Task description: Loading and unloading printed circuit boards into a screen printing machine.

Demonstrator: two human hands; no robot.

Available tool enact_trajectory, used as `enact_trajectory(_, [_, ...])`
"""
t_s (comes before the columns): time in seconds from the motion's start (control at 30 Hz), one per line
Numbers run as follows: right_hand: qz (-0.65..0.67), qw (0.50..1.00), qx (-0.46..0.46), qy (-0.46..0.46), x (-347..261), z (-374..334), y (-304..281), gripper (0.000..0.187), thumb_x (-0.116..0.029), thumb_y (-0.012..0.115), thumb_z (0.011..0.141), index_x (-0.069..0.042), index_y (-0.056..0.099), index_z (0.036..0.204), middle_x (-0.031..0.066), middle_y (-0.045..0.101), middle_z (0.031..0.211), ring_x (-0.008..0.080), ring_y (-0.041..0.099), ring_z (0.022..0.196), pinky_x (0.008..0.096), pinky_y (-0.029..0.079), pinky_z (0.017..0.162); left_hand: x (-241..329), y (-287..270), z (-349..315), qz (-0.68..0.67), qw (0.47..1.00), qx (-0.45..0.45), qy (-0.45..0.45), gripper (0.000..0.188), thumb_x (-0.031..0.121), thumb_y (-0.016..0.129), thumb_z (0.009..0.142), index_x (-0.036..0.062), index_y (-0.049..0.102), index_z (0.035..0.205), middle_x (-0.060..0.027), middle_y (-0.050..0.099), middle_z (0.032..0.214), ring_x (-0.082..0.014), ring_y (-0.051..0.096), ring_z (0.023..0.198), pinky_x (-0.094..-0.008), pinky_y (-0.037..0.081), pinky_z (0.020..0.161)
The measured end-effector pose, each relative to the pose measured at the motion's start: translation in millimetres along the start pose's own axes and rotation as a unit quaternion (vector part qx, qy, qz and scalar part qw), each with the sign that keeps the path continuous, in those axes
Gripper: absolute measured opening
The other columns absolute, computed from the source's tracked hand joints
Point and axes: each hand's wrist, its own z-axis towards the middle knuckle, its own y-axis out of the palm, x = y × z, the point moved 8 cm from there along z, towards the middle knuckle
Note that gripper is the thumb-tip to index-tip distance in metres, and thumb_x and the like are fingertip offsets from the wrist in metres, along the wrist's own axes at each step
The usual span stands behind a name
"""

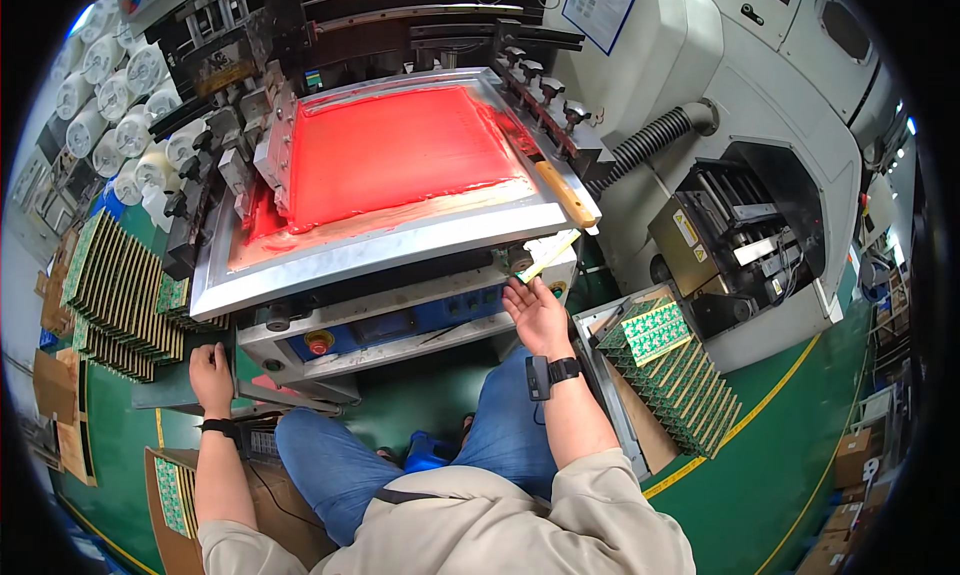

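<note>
My left hand [210, 378] rests at the edge of a grey-green side table [165, 387], its fingers curled and nothing visible in them. Close by stand stacks of green circuit board panels [118, 285]. My right hand [537, 320] is raised at the front right of a screen printing machine, its fingers pinching one end of a thin circuit board panel [550, 255], tilted nearly edge-on and bright with glare. Above it lies the metal-framed printing screen [385, 260], its mesh spread with red ink [400, 150]. A wooden-handled squeegee [566, 195] lies on the frame's right side.
At my right a rack [690, 400] holds a slanted row of green panels. A red stop button [319, 343] sits on the machine front. A box with panels [175, 495] is at lower left, white containers [115, 95] far left, and a large white machine [770, 105] at right.
</note>
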Motion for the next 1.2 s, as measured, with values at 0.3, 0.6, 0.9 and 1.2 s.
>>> enact_trajectory(0.3, [-0.033, 0.995, 0.021, -0.09, -7, 5, -9, 0.021, -0.021, 0.057, 0.105, -0.005, 0.062, 0.117, 0.0109, 0.07, 0.109, 0.0221, 0.066, 0.097, 0.0385, 0.054, 0.09, 6, -3, 0, -0.006, 1.0, 0.003, 0.008, 0.025, 0.02, 0.063, 0.099, -0.002, 0.062, 0.087, -0.0191, 0.06, 0.087, -0.0404, 0.058, 0.082, -0.0466, 0.045, 0.074])
enact_trajectory(0.6, [-0.102, 0.976, 0.047, -0.185, -51, -21, 1, 0.017, -0.017, 0.058, 0.105, -0.003, 0.064, 0.113, 0.0086, 0.07, 0.102, 0.018, 0.066, 0.089, 0.0338, 0.054, 0.082, -3, 6, -1, -0.043, 0.999, 0.01, 0.023, 0.023, 0.017, 0.063, 0.099, -0.0013, 0.059, 0.085, -0.018, 0.055, 0.081, -0.0376, 0.055, 0.077, -0.0455, 0.044, 0.071])
enact_trajectory(0.9, [-0.138, 0.921, 0.061, -0.358, -186, -109, 14, 0.019, -0.016, 0.057, 0.105, -0.001, 0.065, 0.114, 0.008, 0.071, 0.099, 0.015, 0.065, 0.086, 0.031, 0.054, 0.08, -10, 5, -3, -0.056, 0.998, -0.007, 0.011, 0.025, 0.018, 0.06, 0.102, -0.0031, 0.057, 0.088, -0.017, 0.051, 0.082, -0.0358, 0.051, 0.075, -0.0438, 0.042, 0.071])
enact_trajectory(1.2, [-0.177, 0.865, 0.125, -0.453, -340, -159, -22, 0.017, -0.017, 0.056, 0.106, -0.003, 0.062, 0.114, 0.0076, 0.071, 0.101, 0.016, 0.067, 0.087, 0.031, 0.055, 0.079, -14, 10, 0, -0.047, 0.999, -0.002, 0.019, 0.026, 0.018, 0.059, 0.102, -0.0034, 0.056, 0.088, -0.0168, 0.051, 0.083, -0.0352, 0.051, 0.075, -0.0441, 0.042, 0.071])
